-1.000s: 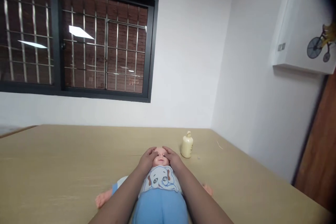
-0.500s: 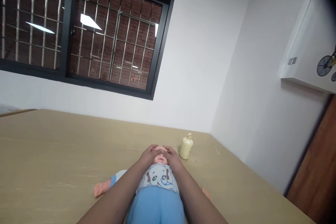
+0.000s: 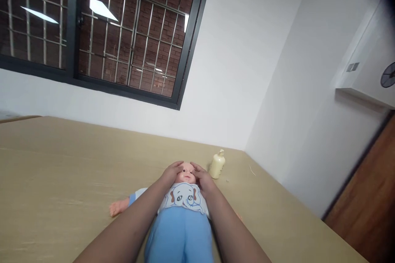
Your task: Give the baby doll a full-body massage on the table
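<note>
Baby doll (image 3: 184, 200) lies face-up on the counter (image 3: 77, 168); my left hand (image 3: 172, 171) and right hand (image 3: 204, 177), loosely spread, rest against its head; right of that, a pump bottle (image 3: 217, 166).

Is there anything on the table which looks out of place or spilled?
A thin pale strand lies loose on the table, to the right of the bottle, perhaps stray litter. No spill shows, and the bottle stands upright.
</note>
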`<state>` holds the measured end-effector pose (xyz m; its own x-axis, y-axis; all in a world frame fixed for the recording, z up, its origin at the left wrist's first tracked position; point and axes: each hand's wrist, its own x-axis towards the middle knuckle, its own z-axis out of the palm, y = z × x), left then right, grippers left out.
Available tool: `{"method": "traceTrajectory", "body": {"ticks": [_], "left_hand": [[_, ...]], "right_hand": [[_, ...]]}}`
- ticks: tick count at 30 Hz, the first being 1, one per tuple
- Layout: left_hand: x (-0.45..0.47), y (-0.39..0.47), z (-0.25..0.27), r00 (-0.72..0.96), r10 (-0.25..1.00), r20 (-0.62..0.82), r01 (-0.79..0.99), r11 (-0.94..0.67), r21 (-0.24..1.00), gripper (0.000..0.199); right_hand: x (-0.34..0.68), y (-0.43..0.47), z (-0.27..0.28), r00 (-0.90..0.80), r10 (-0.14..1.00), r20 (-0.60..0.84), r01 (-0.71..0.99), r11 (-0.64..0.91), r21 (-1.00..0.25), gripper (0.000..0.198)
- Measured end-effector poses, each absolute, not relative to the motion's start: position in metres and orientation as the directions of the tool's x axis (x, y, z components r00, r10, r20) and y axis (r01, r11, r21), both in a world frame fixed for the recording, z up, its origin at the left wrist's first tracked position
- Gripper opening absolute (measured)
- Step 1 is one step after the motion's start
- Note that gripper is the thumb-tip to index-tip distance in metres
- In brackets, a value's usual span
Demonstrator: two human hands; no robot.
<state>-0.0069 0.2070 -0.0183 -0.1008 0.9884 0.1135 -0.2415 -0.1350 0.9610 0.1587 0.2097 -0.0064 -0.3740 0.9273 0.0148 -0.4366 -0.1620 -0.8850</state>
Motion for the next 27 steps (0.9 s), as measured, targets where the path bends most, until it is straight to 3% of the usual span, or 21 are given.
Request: {"method": "traceTrajectory", "body": {"ticks": [7, 13, 22, 27], "left_hand": [[-0.005, 0.199, -0.014, -0.131, 0.981, 0.144, -0.115, -0.159, 0.980, 0.044], [-0.005, 0.198, -0.012, -0.141, 0.982, 0.128, -0.101, -0.143, 0.985, 0.039], [-0.007, 0.211, -0.021, -0.125, 0.987, 0.102, -0.236, -0.130, 0.963, 0.044], [-0.007, 0.201, -0.015, -0.141, 0.982, 0.126, -0.163, -0.148, 0.975, 0.041]], "right_hand": [[0.153, 0.217, -0.010, -0.269, 0.952, 0.148, -0.239, 0.083, -0.967, 0.060], [0.154, 0.219, -0.015, -0.278, 0.953, 0.123, -0.259, 0.049, -0.965, 0.057], [0.160, 0.214, -0.007, -0.343, 0.939, -0.037, -0.369, -0.171, -0.914, 0.069], [0.156, 0.212, -0.007, -0.333, 0.939, 0.087, -0.355, -0.039, -0.934, 0.058]]}}
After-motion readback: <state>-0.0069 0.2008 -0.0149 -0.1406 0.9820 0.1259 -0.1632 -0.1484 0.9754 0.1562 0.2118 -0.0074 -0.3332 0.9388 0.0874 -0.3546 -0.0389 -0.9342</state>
